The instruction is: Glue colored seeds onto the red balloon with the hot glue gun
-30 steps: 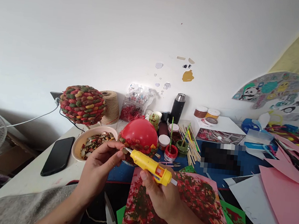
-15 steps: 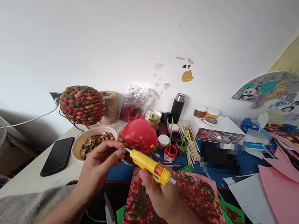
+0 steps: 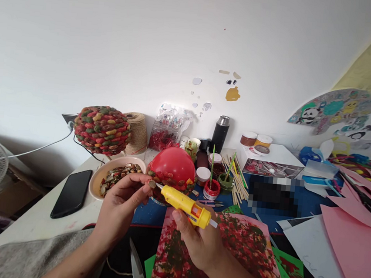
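Between the thumb and fingers of my left hand is a small brownish nutshell that looks like a pistachio shell. My right hand grips a yellow hot glue gun, its nozzle pointing left and touching or almost touching the shell. A clear glue stick pokes out of the gun's back end. Just behind both hands sits a red balloon, its lower part ringed with painted shells. To the left, a pale bowl holds many loose coloured shells, partly hidden by my left hand.
A shell-covered ball stands by a twine spool at back left. A phone lies on the table. Open paint jars and wooden sticks stand behind. Scissors and a paint-smeared pink sheet are in front.
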Tool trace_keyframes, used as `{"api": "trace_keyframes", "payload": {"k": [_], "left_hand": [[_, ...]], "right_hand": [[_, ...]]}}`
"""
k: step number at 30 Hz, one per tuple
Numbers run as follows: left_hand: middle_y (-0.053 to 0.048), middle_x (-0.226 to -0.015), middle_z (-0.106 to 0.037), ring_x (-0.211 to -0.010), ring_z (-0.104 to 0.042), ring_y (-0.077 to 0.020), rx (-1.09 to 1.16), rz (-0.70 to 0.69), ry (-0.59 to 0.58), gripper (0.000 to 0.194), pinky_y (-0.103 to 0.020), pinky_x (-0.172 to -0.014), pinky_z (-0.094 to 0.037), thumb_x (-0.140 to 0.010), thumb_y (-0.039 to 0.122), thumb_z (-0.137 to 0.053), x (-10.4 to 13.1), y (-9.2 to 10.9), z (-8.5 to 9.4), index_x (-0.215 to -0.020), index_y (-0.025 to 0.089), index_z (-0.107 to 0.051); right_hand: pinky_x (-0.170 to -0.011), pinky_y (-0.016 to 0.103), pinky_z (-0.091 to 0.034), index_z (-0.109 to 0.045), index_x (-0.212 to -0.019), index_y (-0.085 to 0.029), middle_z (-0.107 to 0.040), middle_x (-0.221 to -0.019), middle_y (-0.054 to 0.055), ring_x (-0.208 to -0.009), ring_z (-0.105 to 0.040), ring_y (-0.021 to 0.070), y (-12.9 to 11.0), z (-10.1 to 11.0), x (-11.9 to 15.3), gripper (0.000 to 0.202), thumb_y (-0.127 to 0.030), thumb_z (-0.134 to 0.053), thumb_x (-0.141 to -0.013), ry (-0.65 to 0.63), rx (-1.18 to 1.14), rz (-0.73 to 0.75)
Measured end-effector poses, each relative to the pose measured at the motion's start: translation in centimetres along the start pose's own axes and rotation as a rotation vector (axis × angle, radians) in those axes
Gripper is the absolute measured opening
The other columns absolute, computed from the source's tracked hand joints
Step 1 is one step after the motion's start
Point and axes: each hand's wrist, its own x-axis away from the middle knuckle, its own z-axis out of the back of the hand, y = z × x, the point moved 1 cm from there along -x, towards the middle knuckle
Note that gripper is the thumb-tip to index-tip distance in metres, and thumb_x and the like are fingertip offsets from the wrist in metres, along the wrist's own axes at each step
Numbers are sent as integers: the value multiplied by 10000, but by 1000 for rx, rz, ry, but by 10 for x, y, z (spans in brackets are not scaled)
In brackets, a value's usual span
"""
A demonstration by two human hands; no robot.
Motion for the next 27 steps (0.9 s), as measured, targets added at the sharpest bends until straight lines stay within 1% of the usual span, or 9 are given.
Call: {"api": "trace_keyframes", "payload": {"k": [8, 17, 22, 27], "left_hand": [[-48, -834, -766, -745, -658, -158, 18, -3, 0, 293, -209, -620, -545, -825, 421, -973, 0, 0, -1, -999, 213, -861], [-44, -855, -782, -754, -671, -155, 4, -2, -5, 293, -204, -633, -554, -821, 411, -978, 0, -2, 4, -1012, 223, -858], [-33, -886, -794, -751, -664, -142, -9, -8, 8, 288, -194, -637, -550, -812, 419, -984, -1, -3, 4, -1004, 242, -861], [-40, -915, -798, -757, -664, -150, -6, -5, 22, 302, -204, -628, -556, -800, 419, -990, -1, -3, 3, -1002, 235, -862]], "right_hand": [[-530, 261, -460, -569, -724, -234, -571, -615, -12, -522, -569, 149, 2, 0, 2, 537, -556, -503, -1149, -8, 2, -6], [-583, 260, -459, -571, -766, -239, -562, -641, -32, -559, -568, 150, 4, -2, 2, 413, -426, -566, -1134, 1, -7, 43], [-583, 261, -451, -569, -765, -240, -561, -658, -29, -573, -568, 153, 4, -2, 1, 422, -442, -554, -1136, 7, 14, 46], [-579, 261, -436, -568, -758, -237, -545, -652, -32, -566, -541, 148, 3, -2, 1, 425, -432, -553, -1135, 0, 25, 54]]}}
